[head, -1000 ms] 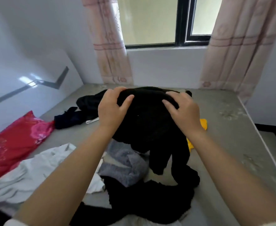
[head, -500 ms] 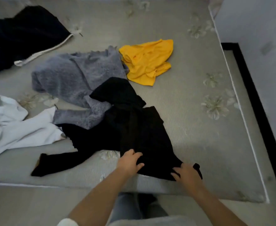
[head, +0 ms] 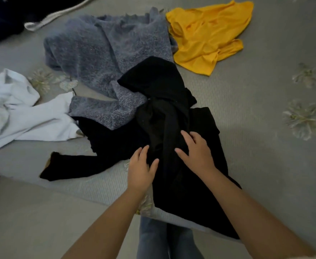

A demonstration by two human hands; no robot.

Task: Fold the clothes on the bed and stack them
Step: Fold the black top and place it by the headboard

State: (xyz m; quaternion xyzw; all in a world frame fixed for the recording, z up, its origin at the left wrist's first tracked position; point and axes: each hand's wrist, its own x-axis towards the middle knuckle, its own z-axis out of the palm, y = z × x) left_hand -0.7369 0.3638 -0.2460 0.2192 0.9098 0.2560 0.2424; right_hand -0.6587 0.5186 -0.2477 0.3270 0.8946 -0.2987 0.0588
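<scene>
A black long-sleeved garment (head: 174,116) lies crumpled at the bed's near edge, one sleeve (head: 69,166) stretched left and its hem hanging over the edge. My left hand (head: 141,170) rests on its left side, fingers apart. Flat on the black cloth a little farther in lies my right hand (head: 195,153), fingers spread. Neither hand grips the cloth. A grey knit sweater (head: 104,53) lies behind, partly under the black garment. A yellow top (head: 207,36) sits at the back right. A white garment (head: 17,111) lies at the left.
The grey bed cover (head: 261,128) with a flower pattern stretches to the right. A dark garment with white trim (head: 7,17) is at the back left. My jeans-clad legs (head: 153,238) stand against the bed's near edge, above the pale floor (head: 32,221).
The black garment went from held up in both hands to lying on the bed. Since half a second ago, both hands have slid from its hem farther up onto the cloth.
</scene>
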